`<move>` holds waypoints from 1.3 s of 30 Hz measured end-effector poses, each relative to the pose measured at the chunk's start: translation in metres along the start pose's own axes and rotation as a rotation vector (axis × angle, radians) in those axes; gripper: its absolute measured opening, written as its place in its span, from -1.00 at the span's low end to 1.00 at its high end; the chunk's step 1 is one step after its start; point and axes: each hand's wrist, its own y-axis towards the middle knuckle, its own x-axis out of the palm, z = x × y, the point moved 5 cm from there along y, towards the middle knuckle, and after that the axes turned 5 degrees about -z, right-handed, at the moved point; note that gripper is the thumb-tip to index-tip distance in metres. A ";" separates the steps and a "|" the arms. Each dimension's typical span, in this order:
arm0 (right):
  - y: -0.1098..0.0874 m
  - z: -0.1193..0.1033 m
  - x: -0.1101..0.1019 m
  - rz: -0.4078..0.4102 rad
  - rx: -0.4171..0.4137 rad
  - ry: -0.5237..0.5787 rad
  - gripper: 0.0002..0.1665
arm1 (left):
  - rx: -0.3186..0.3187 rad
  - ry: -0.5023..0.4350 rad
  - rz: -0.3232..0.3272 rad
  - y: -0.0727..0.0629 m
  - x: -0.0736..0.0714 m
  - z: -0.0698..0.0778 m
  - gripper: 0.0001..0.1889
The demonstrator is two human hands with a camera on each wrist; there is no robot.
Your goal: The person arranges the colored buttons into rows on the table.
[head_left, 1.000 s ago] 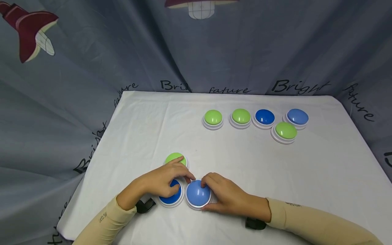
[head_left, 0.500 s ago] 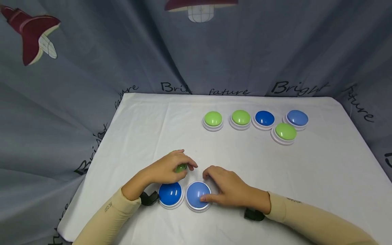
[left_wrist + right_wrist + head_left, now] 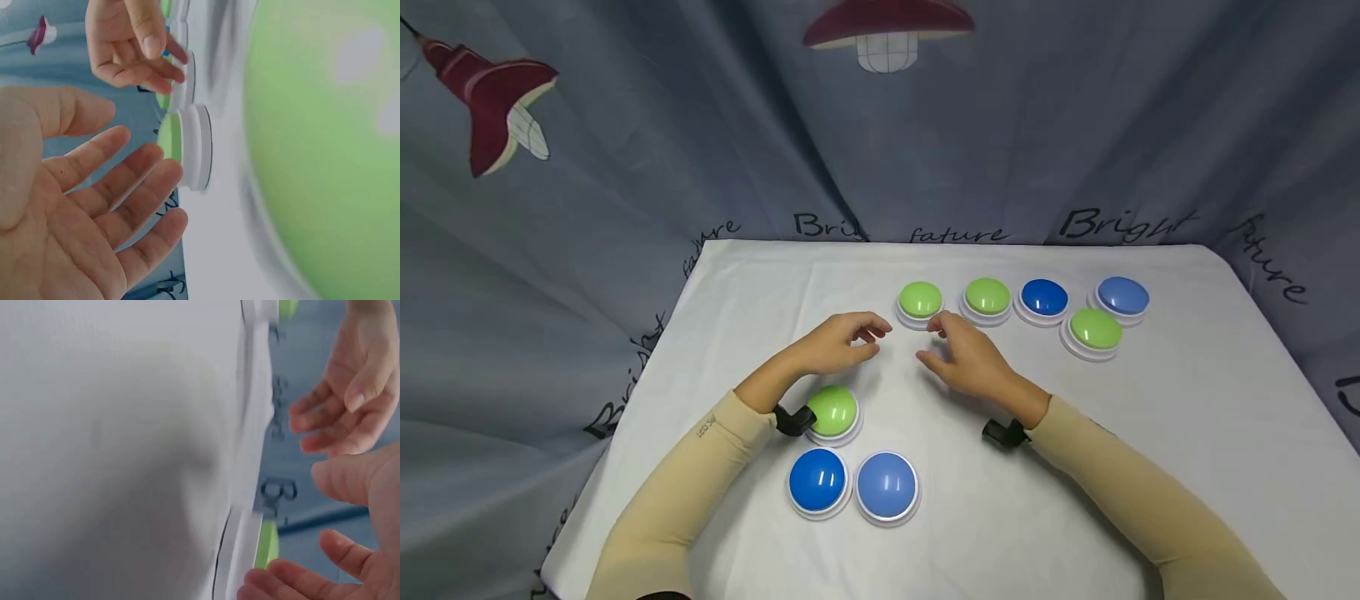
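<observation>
Both hands are empty, held apart in front of the far green-domed push button (image 3: 920, 298). My left hand (image 3: 841, 343) has its fingers loosely spread, left of that button and past the near green button (image 3: 833, 410). On the other side, my right hand (image 3: 967, 357) reaches forward, its forefinger tip right at the button's front edge in the head view. A dark blue button (image 3: 817, 480) and a light blue button (image 3: 887, 486) stand side by side at the front, just below the near green one. All have white round bases.
At the back right stand a second green button (image 3: 988, 297), a dark blue one (image 3: 1044, 297), a light blue one (image 3: 1122, 295) and a green one (image 3: 1095, 329) slightly in front. White cloth covers the table (image 3: 1022, 517). A grey printed curtain (image 3: 700, 125) hangs behind.
Both hands have left the front buttons and moved forward towards the far green one. The near green button, earlier under my left hand, is now uncovered behind it.
</observation>
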 end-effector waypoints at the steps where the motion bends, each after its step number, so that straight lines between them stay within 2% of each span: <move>1: 0.005 0.005 -0.002 0.005 0.023 -0.009 -0.45 | -0.014 0.006 0.001 0.006 -0.002 -0.002 -0.65; 3: 0.015 0.014 -0.004 0.003 0.075 -0.023 -0.40 | -0.039 0.019 -0.004 0.017 -0.005 -0.008 -0.65; 7: 0.031 0.027 -0.006 -0.020 0.161 -0.025 -0.33 | -0.105 -0.012 -0.022 0.040 -0.010 -0.018 -0.60; 12: 0.048 0.035 -0.006 -0.009 0.173 -0.017 -0.29 | -0.180 -0.055 -0.016 0.062 -0.015 -0.030 -0.52; 19: 0.062 0.043 0.000 -0.016 0.180 -0.032 -0.24 | -0.168 -0.072 -0.026 0.080 -0.014 -0.035 -0.47; 25: 0.063 0.045 0.001 -0.008 0.168 -0.025 -0.25 | -0.167 -0.083 -0.014 0.082 -0.013 -0.037 -0.47; 29: 0.058 0.042 0.002 0.005 0.145 -0.013 -0.26 | -0.145 -0.076 -0.015 0.079 -0.015 -0.038 -0.48; 34: 0.045 0.028 -0.002 0.012 0.097 -0.019 -0.27 | -0.085 -0.104 -0.036 0.067 -0.021 -0.033 -0.50; 39: 0.028 0.013 -0.001 -0.008 0.045 -0.031 -0.25 | -0.046 -0.138 -0.098 0.047 -0.021 -0.025 -0.51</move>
